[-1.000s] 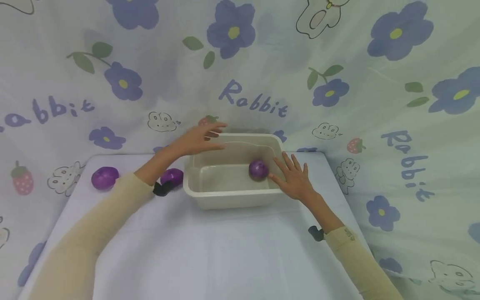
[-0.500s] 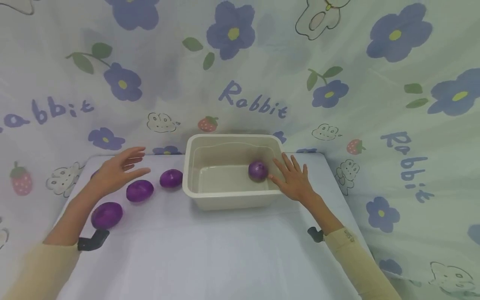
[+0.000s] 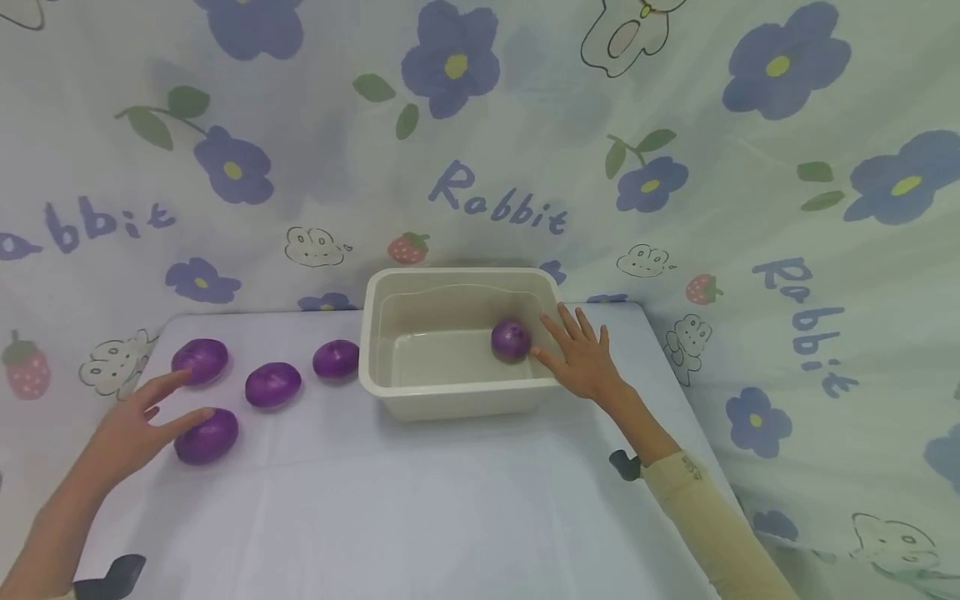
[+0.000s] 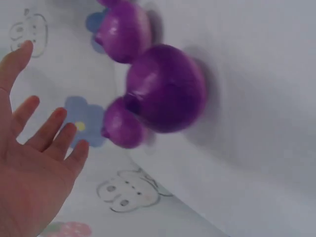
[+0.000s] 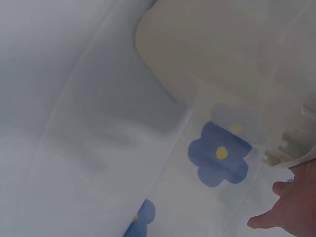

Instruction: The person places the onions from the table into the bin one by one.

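A purple onion (image 3: pixel 511 341) lies inside the cream plastic basin (image 3: pixel 465 388), toward its right end. Left of the basin, several more purple onions are spread on the table. My left hand (image 3: pixel 123 437) is beside the nearest of them, the front-left onion (image 3: pixel 208 438), thumb and fingers apart and holding nothing. In the left wrist view that onion (image 4: pixel 165 91) looks large, clear of the palm. My right hand (image 3: pixel 585 358), fingers spread, rests at the basin's right rim; the right wrist view shows its thumb side (image 5: pixel 296 202) against the rim.
Behind the front-left onion sits another onion (image 3: pixel 200 361). One onion (image 3: pixel 273 386) is in the middle of the group, and one (image 3: pixel 336 361) stands close to the basin's left wall. A white cloth covers the table (image 3: pixel 420 500); a printed curtain (image 3: pixel 330 167) hangs behind.
My left hand has moved from over the basin leftward and toward me, down to the front-left onion, uncovering the onions. My right hand has stayed at the rim.
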A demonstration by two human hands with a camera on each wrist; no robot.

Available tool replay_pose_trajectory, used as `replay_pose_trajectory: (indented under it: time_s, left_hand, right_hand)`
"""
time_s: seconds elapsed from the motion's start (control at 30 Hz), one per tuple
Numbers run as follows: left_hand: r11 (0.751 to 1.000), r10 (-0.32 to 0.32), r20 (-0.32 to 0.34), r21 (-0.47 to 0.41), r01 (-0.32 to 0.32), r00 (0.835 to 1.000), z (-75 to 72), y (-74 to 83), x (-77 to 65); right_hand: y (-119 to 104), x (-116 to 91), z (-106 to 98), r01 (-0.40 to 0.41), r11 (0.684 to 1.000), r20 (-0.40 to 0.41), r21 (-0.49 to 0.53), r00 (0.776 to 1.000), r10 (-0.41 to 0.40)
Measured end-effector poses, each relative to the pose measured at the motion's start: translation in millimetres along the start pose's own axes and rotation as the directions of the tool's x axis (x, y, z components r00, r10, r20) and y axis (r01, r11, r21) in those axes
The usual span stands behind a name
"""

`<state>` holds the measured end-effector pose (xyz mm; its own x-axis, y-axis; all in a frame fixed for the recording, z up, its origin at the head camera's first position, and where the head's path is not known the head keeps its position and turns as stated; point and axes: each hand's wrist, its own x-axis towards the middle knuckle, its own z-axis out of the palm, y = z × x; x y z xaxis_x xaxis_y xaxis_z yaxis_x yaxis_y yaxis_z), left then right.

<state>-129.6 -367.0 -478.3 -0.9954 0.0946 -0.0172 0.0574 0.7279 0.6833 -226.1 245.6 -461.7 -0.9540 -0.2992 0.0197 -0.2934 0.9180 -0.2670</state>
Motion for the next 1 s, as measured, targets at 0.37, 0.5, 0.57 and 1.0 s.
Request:
replay_pose_trajectory:
  time_s: [0.37, 0.5, 0.57, 1.0]
  left_hand:
    - [0.989, -0.144, 0.146, 0.066, 0.136, 0.979, 4.9, -31.2, -16.8]
    - [0.988, -0.148, 0.155, 0.057, 0.141, 0.977, 10.6, -36.7, -16.2]
    - [0.989, -0.143, 0.153, 0.049, 0.137, 0.978, 13.6, -38.3, -16.6]
    - [0.989, -0.140, 0.161, 0.061, 0.132, 0.977, 27.0, -37.9, -11.4]
  right_hand:
    - [-1.2, 0.5, 2.6, -0.008, 1.000, 0.010, 0.000, 1.000, 0.008]
    - [-2.6, 0.4, 0.1, -0.007, 1.000, 0.000, -0.004, 1.000, 0.007]
    - [-2.2, 0.8, -0.1, -0.005, 1.000, -0.001, -0.013, 1.000, 0.005]
    - [-0.9, 0.0, 1.0, 0.010, 1.000, -0.026, 0.000, 1.000, -0.010]
